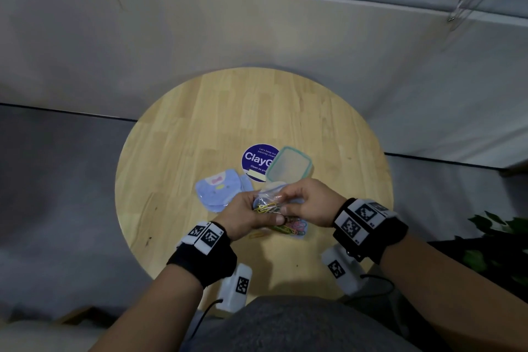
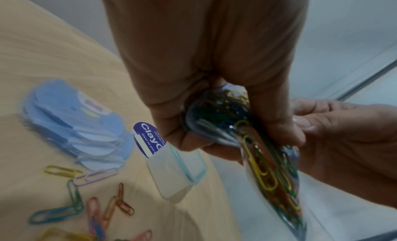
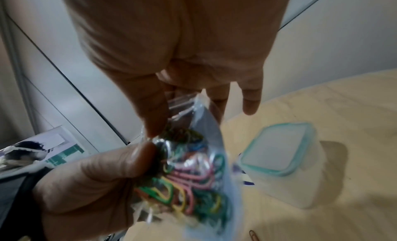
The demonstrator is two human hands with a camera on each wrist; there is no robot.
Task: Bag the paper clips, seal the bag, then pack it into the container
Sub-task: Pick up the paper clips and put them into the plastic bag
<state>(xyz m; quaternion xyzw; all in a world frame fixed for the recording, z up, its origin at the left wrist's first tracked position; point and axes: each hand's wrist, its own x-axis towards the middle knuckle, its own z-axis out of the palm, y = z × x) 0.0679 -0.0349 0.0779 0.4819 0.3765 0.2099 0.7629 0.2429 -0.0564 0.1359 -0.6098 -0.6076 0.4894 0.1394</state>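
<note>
Both hands hold a clear zip bag partly filled with coloured paper clips just above the round wooden table. My left hand grips the bag's filled part, thumb on one side and fingers on the other. My right hand pinches the bag's open top edge. More loose paper clips lie on the table under the hands, spread out in the left wrist view. The clear container with a teal rim stands open just beyond the hands.
A pile of blue printed bags lies left of the container. Part of a round blue sticker shows beside it. A single yellow clip lies apart near my left wrist. The table edge is close to my body.
</note>
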